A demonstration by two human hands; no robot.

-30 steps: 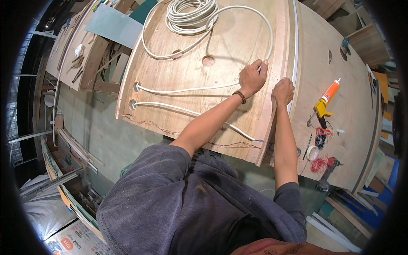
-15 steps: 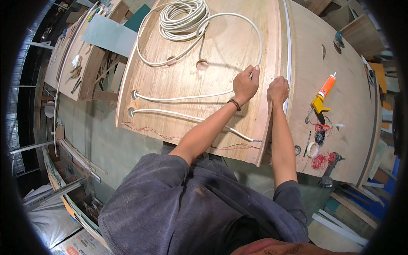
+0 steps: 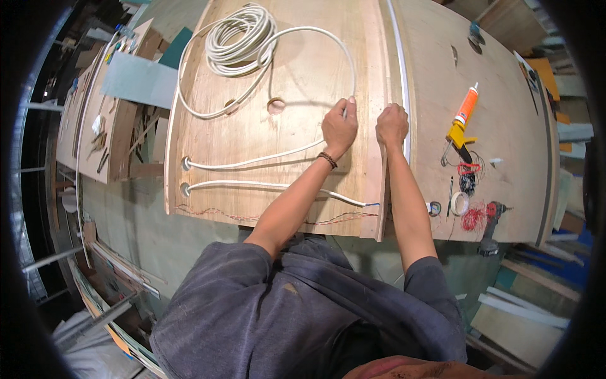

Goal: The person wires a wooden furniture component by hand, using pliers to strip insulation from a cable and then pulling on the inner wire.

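head: left hand (image 3: 339,128) grips one white cable (image 3: 354,79).

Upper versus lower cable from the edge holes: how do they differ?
The upper cable runs up to the left hand; the lower cable passes beneath the left forearm. The lower cable shows a blue tip; the upper cable shows none. Both are white, each at a round hole.
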